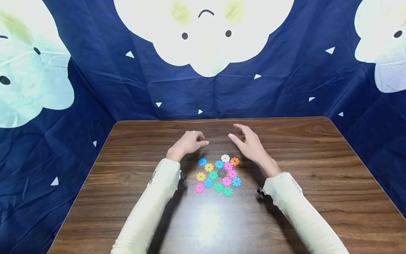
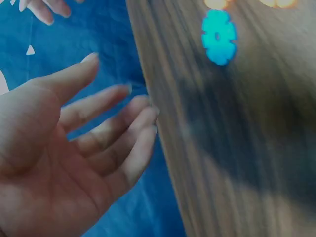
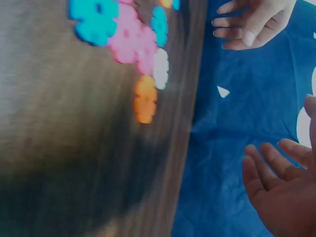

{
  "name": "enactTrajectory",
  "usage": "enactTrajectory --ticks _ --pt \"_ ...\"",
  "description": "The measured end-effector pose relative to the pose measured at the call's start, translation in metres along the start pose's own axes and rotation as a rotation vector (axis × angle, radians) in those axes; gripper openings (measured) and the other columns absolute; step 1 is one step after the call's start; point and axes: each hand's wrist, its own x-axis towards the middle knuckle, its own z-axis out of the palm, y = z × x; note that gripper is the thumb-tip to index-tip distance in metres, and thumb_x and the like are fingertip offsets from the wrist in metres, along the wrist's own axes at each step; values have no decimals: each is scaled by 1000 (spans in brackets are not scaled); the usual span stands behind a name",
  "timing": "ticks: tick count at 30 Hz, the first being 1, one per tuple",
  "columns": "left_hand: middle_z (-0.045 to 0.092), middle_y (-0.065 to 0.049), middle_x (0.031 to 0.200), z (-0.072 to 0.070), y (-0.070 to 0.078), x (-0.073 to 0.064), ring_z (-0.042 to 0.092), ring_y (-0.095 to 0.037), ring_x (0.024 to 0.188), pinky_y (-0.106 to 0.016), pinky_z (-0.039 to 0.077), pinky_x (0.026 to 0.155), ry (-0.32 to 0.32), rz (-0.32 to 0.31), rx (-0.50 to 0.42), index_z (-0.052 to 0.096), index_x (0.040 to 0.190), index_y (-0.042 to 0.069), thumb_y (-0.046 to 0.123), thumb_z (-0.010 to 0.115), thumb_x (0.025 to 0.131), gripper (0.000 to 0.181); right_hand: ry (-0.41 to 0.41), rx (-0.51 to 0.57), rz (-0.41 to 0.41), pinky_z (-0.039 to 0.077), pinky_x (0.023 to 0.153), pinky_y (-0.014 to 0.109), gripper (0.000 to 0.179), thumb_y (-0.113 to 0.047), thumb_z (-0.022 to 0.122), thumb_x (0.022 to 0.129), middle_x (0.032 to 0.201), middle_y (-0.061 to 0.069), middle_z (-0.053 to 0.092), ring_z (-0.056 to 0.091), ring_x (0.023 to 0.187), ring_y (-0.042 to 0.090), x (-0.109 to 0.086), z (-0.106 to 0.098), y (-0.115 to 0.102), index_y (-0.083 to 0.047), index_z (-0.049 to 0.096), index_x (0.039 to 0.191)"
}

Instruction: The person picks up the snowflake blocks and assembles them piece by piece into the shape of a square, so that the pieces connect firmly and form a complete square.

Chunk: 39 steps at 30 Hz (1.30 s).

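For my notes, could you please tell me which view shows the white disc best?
The head view: the white disc looks small but round, its notches clear. The right wrist view shows it slanted and blurred; the left wrist view lacks it.

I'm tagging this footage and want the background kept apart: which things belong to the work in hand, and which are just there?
Probably part of it:
notched discs, loosely clustered
left hand, empty
right hand, empty

Just there:
wooden table, under the discs
blue backdrop
white cloud shapes on the backdrop
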Motion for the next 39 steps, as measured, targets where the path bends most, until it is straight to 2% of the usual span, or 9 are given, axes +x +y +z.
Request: enactTrajectory --ticks 4,7,13,18,24,31,39 --pt "69 -2 104 3 -8 -2 59 -18 93 -34 50 86 -116 8 -7 67 103 12 28 64 92 20 -37 81 41 52 92 45 44 -33 60 94 117 14 63 61 103 26 -8 7 3 -7 54 129" --pt "68 -1 97 7 -13 -4 57 -16 85 -31 49 80 -185 9 -6 67 99 13 23 68 89 14 -86 109 91 53 91 41 43 -35 60 94 113 10 66 64 100 24 -16 13 8 -7 56 127" --pt "66 -2 92 14 -19 -6 56 -16 84 -29 48 79 -264 -12 22 67 99 13 19 73 84 17 -183 153 142 53 85 34 39 -30 63 92 112 9 66 64 98 20 -32 25 19 -7 58 124" --pt "64 -4 92 20 -21 -7 55 -17 82 -29 48 74 -261 -20 9 64 101 13 17 76 82 22 -269 143 79 51 77 27 34 -18 70 87 109 10 66 61 89 19 -43 33 23 -8 63 118" --pt "62 -5 94 26 -20 -8 54 -18 85 -29 46 72 -231 6 34 60 98 14 17 79 79 27 -315 55 -68 48 74 29 28 -20 78 80 102 7 61 56 87 23 -49 37 22 -9 68 104" --pt "58 -2 87 29 -18 -9 51 -16 80 -28 45 72 -226 -2 63 60 92 13 18 79 79 24 -348 -93 -130 40 87 36 25 -27 81 76 109 2 55 46 104 21 -52 38 20 -16 68 94" --pt "54 -1 81 30 -17 -11 49 -17 78 -26 43 69 -209 -13 85 55 83 12 21 80 78 27 -326 -174 -149 36 94 46 22 -28 81 75 113 4 53 44 104 23 -53 40 19 -17 68 88"
